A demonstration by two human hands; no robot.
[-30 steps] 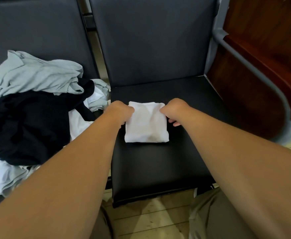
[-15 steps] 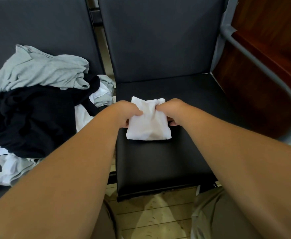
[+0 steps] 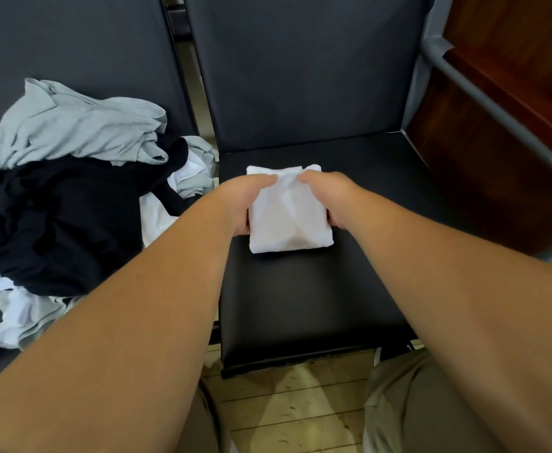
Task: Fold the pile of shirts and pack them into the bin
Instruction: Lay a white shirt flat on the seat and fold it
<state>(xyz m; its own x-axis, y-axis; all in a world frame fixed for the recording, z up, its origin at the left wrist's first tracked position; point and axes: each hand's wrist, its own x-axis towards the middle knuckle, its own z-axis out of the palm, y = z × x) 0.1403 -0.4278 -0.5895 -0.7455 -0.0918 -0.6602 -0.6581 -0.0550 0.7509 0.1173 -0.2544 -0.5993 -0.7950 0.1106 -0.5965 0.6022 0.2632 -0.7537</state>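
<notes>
The left hand (image 3: 245, 199) and right hand (image 3: 328, 197) each grip a side of the folded white shirt (image 3: 287, 220), fingers curled around it. The shirt sits on the black seat (image 3: 301, 299); the unfolded shirt pile (image 3: 72, 178) lies left of it.

Folded white shirt (image 3: 289, 220) on black seat (image 3: 301, 305) — rumpled shirt pile (image 3: 72, 197) just left

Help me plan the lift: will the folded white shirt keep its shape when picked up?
Probably floppy: the folded white shirt is soft, creased cloth, so layers may sag open. Likely light, being thin fabric. Left hand and right hand gripping both sides should keep it together.
</notes>
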